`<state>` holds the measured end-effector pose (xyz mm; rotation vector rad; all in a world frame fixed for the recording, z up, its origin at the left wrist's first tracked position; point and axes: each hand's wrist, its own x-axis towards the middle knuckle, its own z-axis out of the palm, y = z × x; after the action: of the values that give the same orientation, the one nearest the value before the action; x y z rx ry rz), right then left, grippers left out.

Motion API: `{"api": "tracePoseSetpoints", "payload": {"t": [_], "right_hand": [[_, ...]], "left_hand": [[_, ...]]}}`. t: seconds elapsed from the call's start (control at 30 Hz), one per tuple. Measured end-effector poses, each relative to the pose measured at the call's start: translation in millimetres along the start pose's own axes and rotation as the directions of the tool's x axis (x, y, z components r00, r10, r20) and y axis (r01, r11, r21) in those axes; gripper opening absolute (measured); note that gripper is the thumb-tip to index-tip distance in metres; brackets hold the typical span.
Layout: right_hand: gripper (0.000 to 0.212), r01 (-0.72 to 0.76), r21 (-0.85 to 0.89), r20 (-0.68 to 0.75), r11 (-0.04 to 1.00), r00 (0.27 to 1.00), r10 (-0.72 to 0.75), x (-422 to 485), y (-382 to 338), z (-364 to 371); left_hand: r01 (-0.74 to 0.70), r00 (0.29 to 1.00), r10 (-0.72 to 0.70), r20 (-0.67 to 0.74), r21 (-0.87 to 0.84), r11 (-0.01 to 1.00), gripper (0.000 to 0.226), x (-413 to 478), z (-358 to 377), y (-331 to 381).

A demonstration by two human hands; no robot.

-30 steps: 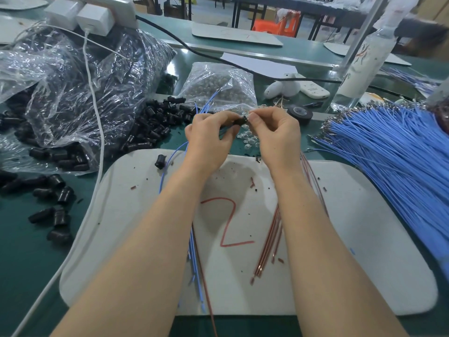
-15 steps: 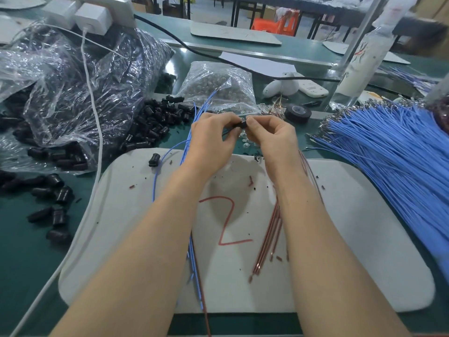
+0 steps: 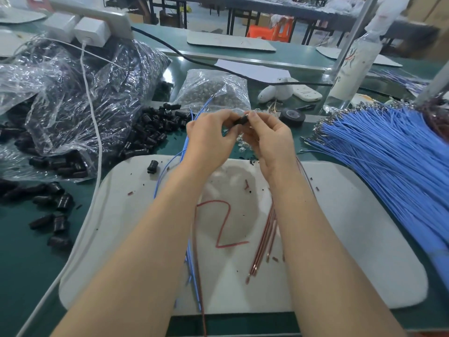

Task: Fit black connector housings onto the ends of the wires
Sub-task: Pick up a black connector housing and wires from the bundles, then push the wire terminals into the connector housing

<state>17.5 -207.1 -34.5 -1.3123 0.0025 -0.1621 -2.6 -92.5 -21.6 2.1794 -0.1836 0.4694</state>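
Above the white foam mat's (image 3: 352, 215) far edge: a two-handed pinch.
The left hand (image 3: 209, 139) and right hand (image 3: 269, 139) each grip one small black plastic connector housing (image 3: 240, 120) with curled fingers.

Fingertips (image 3: 252, 116) hide most of the connector housing (image 3: 241, 120).

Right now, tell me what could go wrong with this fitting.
1. The black housing is only pinched between the fingertips of the left hand and right hand; it could slip and drop.
2. The blue wires trailing under the left forearm might snag and pull the end back out.
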Motion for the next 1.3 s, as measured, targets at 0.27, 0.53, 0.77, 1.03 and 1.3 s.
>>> {"api": "tracePoseSetpoints", "payload": {"t": [0.27,0.53,0.77,1.03,1.3], "right_hand": [[0.036,-0.191,0.054,0.480,0.980,0.865,0.142,-26.2,-53.0,5.5],[0.024,-0.010,-0.026,0.472,1.000,0.882,0.021,-58.6,-138.6,-79.2],[0.020,-0.144,-0.761,-0.155,0.632,0.987,0.038,-47.2,-107.0,-148.5],[0.035,-0.330,-0.912,-0.341,0.245,0.940,-0.001,-28.9,-47.9,-165.6],[0.029,-0.094,-0.921,-0.155,0.378,0.979,-0.135,-15.3,-51.7,-107.2]], "left_hand": [[-0.044,0.960,-0.071,-0.270,-0.401,0.915,0.011,32.5,-42.9,70.1],[-0.132,0.902,-0.317,-0.295,-0.885,0.447,0.004,58.4,-21.4,128.5],[0.473,0.854,-0.403,0.329,-0.815,0.335,0.014,48.3,94.8,129.6],[0.569,0.822,-0.399,0.406,-0.602,0.560,0.031,12.8,176.2,91.1],[0.494,0.858,-0.401,0.320,-0.729,0.475,0.025,30.0,144.1,86.7]]}}
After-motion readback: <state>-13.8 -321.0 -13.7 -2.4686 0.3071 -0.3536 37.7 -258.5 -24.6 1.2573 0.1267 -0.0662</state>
